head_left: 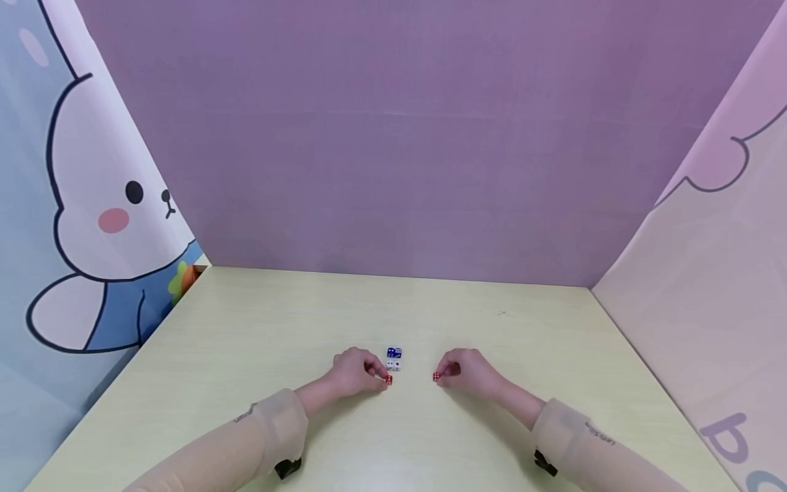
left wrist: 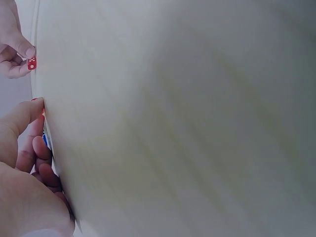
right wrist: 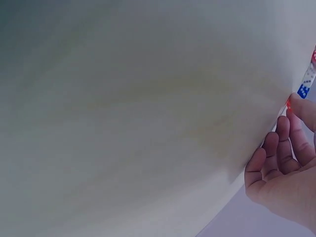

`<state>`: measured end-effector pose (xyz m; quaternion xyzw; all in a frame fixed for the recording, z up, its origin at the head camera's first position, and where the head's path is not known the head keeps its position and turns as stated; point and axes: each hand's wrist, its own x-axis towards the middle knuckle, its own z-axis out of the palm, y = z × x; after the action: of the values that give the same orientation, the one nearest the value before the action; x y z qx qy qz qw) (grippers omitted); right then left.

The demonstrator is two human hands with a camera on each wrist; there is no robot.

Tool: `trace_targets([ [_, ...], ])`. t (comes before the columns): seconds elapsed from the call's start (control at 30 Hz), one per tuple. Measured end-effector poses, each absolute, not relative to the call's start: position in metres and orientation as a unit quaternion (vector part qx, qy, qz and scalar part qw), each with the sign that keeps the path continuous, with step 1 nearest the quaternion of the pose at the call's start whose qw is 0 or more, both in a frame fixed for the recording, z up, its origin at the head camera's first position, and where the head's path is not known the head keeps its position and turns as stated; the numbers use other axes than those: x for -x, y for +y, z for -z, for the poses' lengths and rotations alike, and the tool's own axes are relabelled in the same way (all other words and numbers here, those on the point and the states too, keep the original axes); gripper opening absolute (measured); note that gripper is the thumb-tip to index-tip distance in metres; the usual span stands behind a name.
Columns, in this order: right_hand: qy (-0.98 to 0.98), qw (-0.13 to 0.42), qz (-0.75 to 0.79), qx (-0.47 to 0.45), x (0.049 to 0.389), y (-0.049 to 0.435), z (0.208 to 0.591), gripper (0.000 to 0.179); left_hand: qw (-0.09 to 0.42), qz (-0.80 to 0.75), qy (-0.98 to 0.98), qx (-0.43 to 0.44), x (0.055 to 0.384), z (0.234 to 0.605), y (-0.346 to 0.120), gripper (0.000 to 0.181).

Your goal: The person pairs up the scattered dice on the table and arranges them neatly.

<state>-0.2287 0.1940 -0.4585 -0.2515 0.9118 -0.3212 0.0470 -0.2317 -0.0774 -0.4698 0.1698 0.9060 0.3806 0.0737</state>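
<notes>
My left hand (head_left: 359, 372) pinches a red die (head_left: 389, 380) between thumb and index finger, right at the near side of two white dice (head_left: 393, 365). Directly behind those, two blue dice (head_left: 394, 352) sit side by side on the table. Off to the right, my right hand (head_left: 470, 371) holds another red die (head_left: 436, 376) by its fingertips, a short gap away from the rows. That die (left wrist: 32, 63) shows white pips in the left wrist view. In the right wrist view, blue (right wrist: 303, 91) and white dice (right wrist: 309, 74) appear past the right thumb.
The pale wooden table (head_left: 393, 444) runs back to a purple panel (head_left: 393, 137). A panel with a cartoon rabbit (head_left: 104, 171) borders the left side, and a pale pink one (head_left: 707, 273) the right. A small mark (head_left: 501, 312) shows on the tabletop at back right.
</notes>
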Motion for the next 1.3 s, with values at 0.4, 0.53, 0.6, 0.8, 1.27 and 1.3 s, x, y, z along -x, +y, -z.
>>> trace_targets([
  [0.4, 0.905, 0.059, 0.316, 0.279, 0.223, 0.168, 0.456, 0.009, 0.07, -0.378, 0.906, -0.177, 0.234, 0.473, -0.077, 0.014],
  [0.53, 0.899, 0.059, 0.319, 0.294, 0.223, 0.159, 0.458, 0.009, 0.069, -0.377, 0.906, -0.18, 0.234, 0.473, -0.077, 0.014],
  [0.6, 0.896, 0.063, 0.322, 0.298, 0.223, 0.154, 0.458, 0.009, 0.069, -0.377, 0.906, -0.182, 0.235, 0.473, -0.077, 0.014],
  [0.8, 0.895, 0.067, 0.325, 0.297, 0.221, 0.141, 0.458, 0.009, 0.069, -0.378, 0.905, -0.18, 0.235, 0.473, -0.077, 0.014],
  [1.27, 0.908, 0.04, 0.311, 0.279, 0.223, 0.125, 0.458, 0.009, 0.071, -0.377, 0.909, -0.162, 0.234, 0.47, -0.076, 0.015],
  [1.3, 0.908, 0.038, 0.31, 0.278, 0.223, 0.125, 0.458, 0.008, 0.07, -0.377, 0.909, -0.163, 0.234, 0.47, -0.076, 0.015],
])
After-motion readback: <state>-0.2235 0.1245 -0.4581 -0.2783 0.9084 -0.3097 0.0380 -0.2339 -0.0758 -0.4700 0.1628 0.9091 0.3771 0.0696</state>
